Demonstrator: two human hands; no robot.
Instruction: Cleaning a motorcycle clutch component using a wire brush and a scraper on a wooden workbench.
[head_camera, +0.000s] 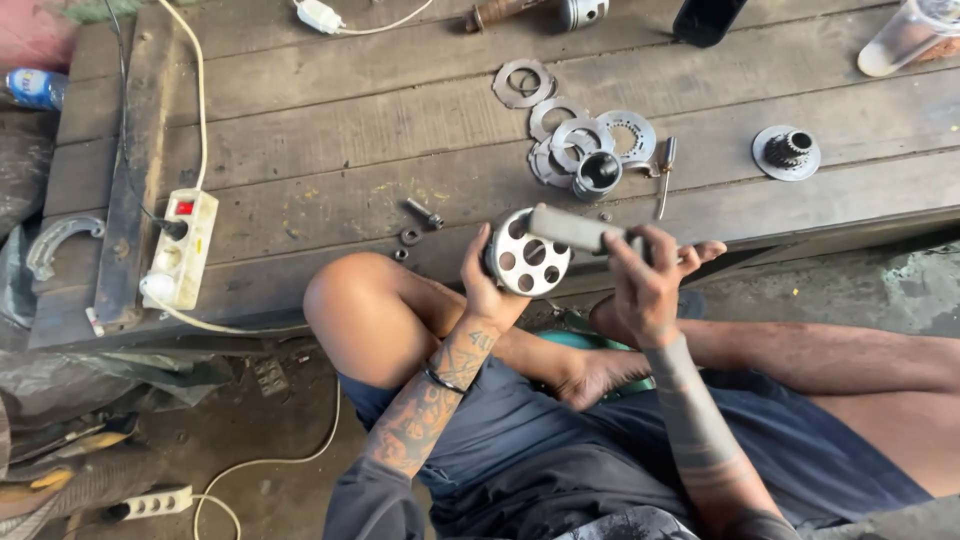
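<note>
The left hand cups a round metal hub with a ring of holes, fingers wrapped around its rim from behind so the holed face is turned up toward the head camera. The right hand is closed around a flat grey bar, whose far end rests against the top edge of the hub just above the left fingertips; gripping it near the back appears to give reach and leverage. Both are held up over the knees, close to the wooden platform.

Beyond the fingers lie thin metal rings and a short metal cup among them, open and apparently empty. Left of the thumb sit a bolt and small washers. A clear plastic cup lies at the far right; its contents cannot be made out.
</note>
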